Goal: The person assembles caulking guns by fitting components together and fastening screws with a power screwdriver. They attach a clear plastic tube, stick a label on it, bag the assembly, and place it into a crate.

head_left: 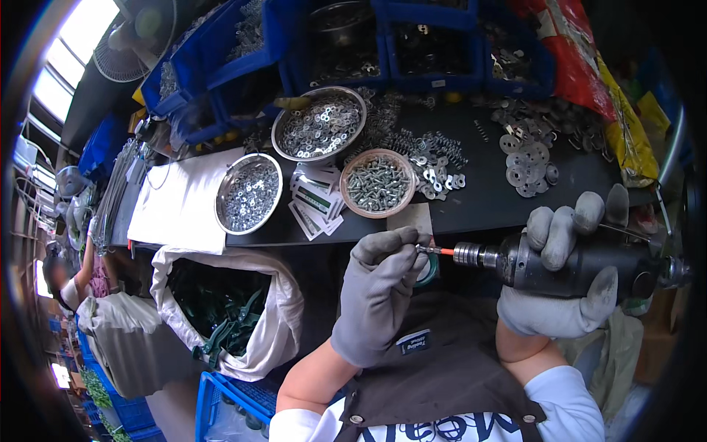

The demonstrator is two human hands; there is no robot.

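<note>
My right hand (549, 313), in a grey glove, is wrapped round a black power screwdriver (574, 269) held level above the front of the bench. Its orange-sleeved bit (444, 251) points left. At the tip of that bit my left hand (377, 291), also gloved, pinches a small metal fastener (423, 247); its exact shape is too small to make out. Just beyond my left hand stands a round pinkish bowl of screws (380, 151). Metal bowls of nuts (277, 166) and washers (362, 118) are farther left.
Blue bins (434, 77) of metal parts line the back. Loose springs (442, 147) and large washers (526, 158) lie on the dark bench, with printed cards (317, 199) and white paper (180, 199) left. A white sack (291, 317) of green parts stands below; another person (74, 287) is far left.
</note>
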